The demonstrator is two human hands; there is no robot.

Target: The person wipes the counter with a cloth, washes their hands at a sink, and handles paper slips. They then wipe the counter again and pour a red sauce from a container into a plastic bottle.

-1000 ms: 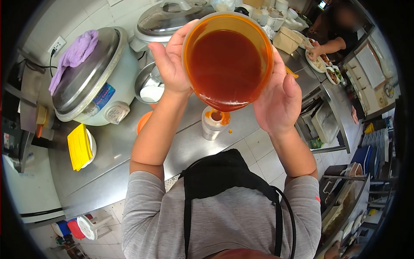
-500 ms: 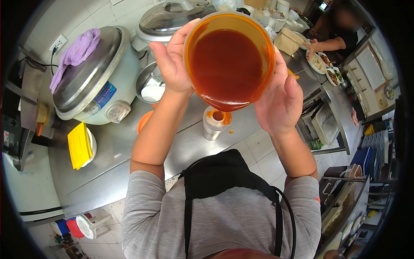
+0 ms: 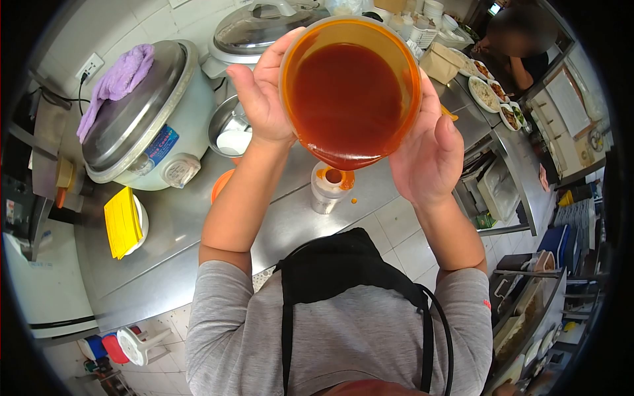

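Note:
Between my two hands is a round plastic tub (image 3: 288,99) of red-orange sauce (image 3: 347,99), tilted toward me. My left hand (image 3: 267,99) grips its left side, thumb sticking out and the other fingers behind the wall. On the opposite side my right hand (image 3: 429,145) supports it, fingers partly hidden behind the tub. Sauce has gathered at the near rim. Just below that rim a clear squeeze bottle (image 3: 325,198) stands upright on the steel counter, its neck open. Orange sauce smears the bottle's mouth and shoulder, with a drop on the counter beside it.
A large rice cooker (image 3: 148,125) with a purple towel (image 3: 119,86) stands left, another cooker (image 3: 264,30) behind. Near my left forearm are a metal bowl (image 3: 218,125), an orange container (image 3: 222,185) and yellow cards (image 3: 122,224) on a white bowl. At right are food dishes (image 3: 484,96) and another person.
The tub and both my hands hold almost the same pose. At the far right the other person's hand has drawn back from the food dishes.

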